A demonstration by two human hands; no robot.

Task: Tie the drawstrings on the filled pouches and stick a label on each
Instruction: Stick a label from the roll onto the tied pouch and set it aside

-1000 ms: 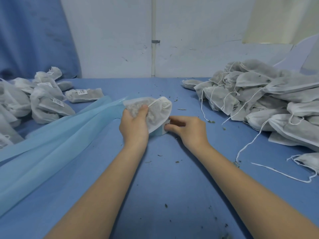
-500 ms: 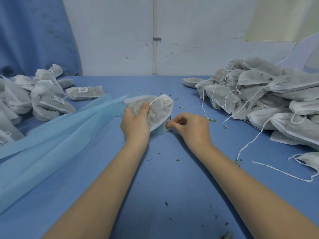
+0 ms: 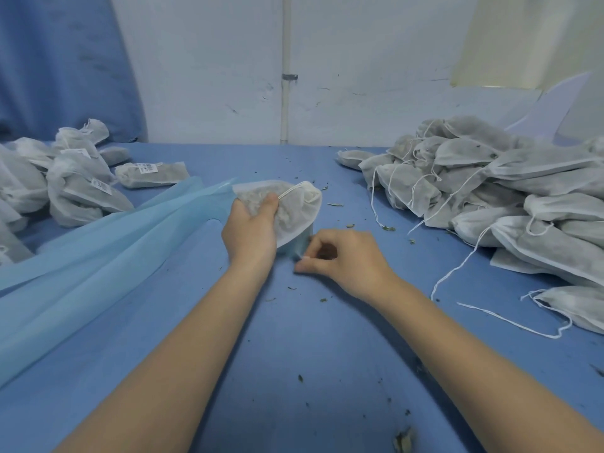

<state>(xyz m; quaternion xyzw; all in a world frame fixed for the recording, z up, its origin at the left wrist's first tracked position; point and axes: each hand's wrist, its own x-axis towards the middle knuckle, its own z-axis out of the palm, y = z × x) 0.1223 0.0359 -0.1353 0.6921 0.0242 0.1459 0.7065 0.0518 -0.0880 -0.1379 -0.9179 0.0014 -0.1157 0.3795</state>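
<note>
I see the left hand (image 3: 250,228) clasping a filled pouch (image 3: 291,207) mid-table (image 3: 310,338), thumb on top. Right hand (image 3: 343,259), just beside it, pinches something small and pale, too blurred to name. Labelled pouches (image 3: 78,184) lie left, the unlabelled heap (image 3: 490,184) right.

Hidden, cropped and unreadable parts

The labelled pouches (image 3: 49,188) at middle left and the unlabelled pile (image 3: 510,197) at right run off the frame edges; label print is too small to read. What the right hand (image 3: 340,256) pinches stays blurred behind its curled fingers.
</note>
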